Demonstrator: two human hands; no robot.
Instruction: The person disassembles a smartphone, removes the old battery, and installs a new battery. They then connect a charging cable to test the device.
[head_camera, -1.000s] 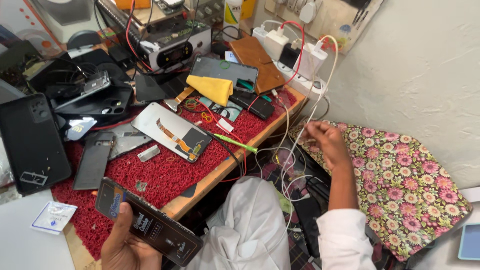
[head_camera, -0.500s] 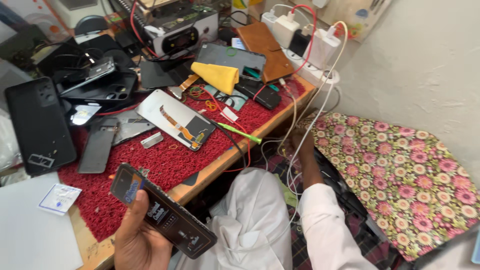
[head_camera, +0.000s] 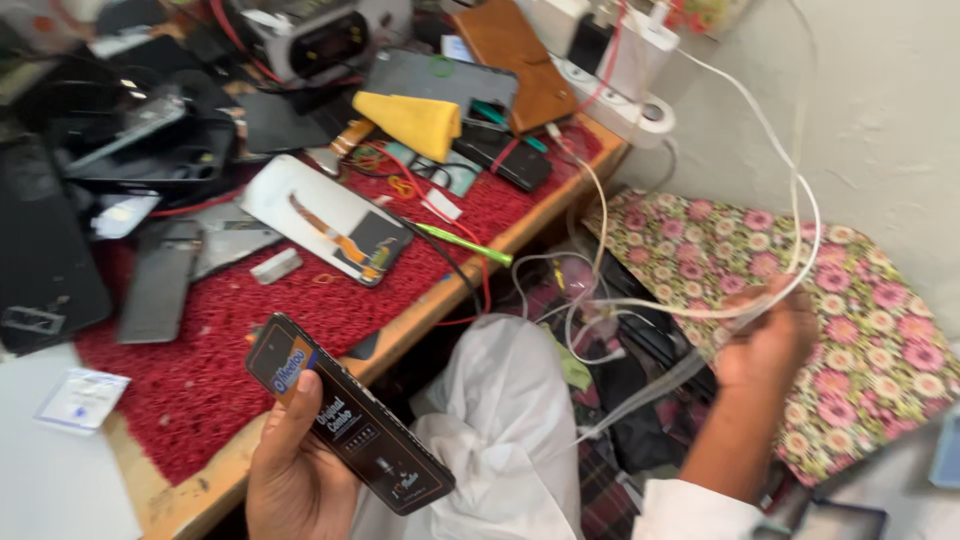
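My left hand (head_camera: 295, 470) grips a long black box (head_camera: 345, 410) with orange trim, tilted over the front edge of the workbench. To the right, my right hand (head_camera: 765, 335) is closed on a bunch of white cables (head_camera: 690, 305) that loop up to a white power strip (head_camera: 615, 95) at the back of the bench. The cables hang above a floral cushion (head_camera: 850, 300). An opened phone shell (head_camera: 325, 220) lies on the red mat (head_camera: 210, 330), beyond the box.
The bench holds several phones and parts, a black phone back (head_camera: 40, 260), a yellow cloth (head_camera: 410, 120), a brown wallet (head_camera: 515, 55), a green screwdriver (head_camera: 460, 243) and a grey device (head_camera: 320, 40). White cloth (head_camera: 500, 420) covers my lap. A pale wall stands at right.
My right hand came up from among the tangled wires beside the bench, pulling the white cables out to the right over the cushion. The left hand still holds the box.
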